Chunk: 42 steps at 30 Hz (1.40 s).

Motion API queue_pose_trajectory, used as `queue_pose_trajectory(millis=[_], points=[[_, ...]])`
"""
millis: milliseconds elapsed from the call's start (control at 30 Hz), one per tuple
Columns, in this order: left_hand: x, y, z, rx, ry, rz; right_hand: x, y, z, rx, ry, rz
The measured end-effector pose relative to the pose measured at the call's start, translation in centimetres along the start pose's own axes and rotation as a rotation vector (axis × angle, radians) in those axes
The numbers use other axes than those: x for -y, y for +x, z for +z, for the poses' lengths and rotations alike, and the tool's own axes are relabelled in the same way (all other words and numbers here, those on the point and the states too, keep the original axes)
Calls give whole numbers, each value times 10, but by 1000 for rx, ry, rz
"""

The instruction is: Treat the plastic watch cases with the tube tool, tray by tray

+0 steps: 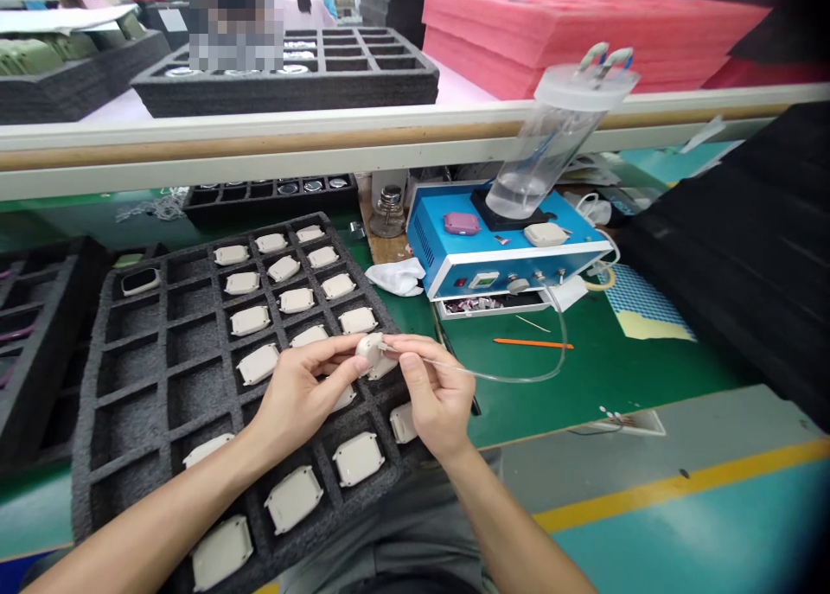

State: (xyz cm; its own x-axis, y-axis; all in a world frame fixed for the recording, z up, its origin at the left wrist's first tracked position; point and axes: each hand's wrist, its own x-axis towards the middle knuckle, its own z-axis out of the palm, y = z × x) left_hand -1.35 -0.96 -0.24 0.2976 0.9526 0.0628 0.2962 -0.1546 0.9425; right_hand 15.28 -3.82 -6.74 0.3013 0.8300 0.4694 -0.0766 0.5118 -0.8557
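A cream watch case (369,352) is pinched between the thumb and fingers of my left hand (302,391), tilted on edge above the tray. My right hand (441,395) grips the end of a thin clear tube (512,378), its tip up against the case. Whether the tip touches the case I cannot tell. Below both hands lies a dark grey foam tray (160,352) with several cream cases in its pockets, such as one case (359,459) near the front. A case with a dark screen (140,281) sits at the tray's far left corner.
A blue dispenser box (519,261) carries a clear cylinder (538,162), a purple case (462,223) and a cream case (545,234). White cloth (397,277), a glass bottle (387,213) and an orange stick (533,343) are nearby. A shelf edge (259,149) crosses behind.
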Motion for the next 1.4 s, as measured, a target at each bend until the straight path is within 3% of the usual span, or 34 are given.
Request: queue_pose_trajectory(millis=[1400], points=[[-4, 1, -1, 13, 20, 11, 0, 2, 2, -5, -8, 5]])
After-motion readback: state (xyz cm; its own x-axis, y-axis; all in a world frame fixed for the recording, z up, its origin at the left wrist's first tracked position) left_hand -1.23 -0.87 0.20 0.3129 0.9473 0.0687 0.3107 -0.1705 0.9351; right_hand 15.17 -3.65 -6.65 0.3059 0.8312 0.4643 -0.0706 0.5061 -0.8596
